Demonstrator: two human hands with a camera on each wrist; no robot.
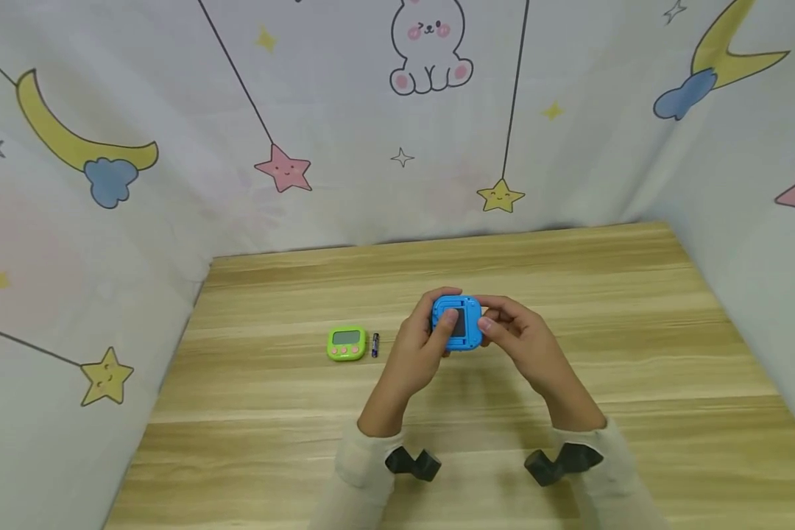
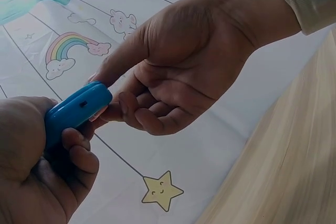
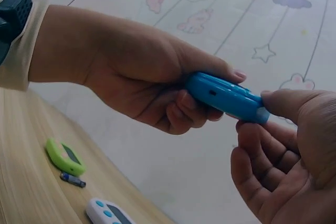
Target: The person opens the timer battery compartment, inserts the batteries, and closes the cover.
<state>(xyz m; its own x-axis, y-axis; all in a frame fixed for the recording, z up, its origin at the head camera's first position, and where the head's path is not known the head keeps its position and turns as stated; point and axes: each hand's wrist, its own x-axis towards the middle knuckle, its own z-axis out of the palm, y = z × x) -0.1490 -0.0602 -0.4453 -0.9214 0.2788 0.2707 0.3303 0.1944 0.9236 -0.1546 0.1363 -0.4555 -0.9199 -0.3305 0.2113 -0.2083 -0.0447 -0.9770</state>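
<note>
I see the blue gadget [image 1: 471, 324] held above the table [image 1: 636, 368], right of the green device [image 1: 347, 344]; left hand [image 1: 419, 344] wraps its left side, right hand [image 1: 528, 347] pinches its right rim; probably light, stiff, slick; I'd grip the rounded edges, sparing the dark panel [image 1: 460, 324].

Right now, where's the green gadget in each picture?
Head: the green gadget is left of the middle, slightly low, beside a battery.
Left wrist: not in it.
Right wrist: low on the left, beside the battery.
Shared landmark: the blue gadget, held between the left hand and right hand.
</note>
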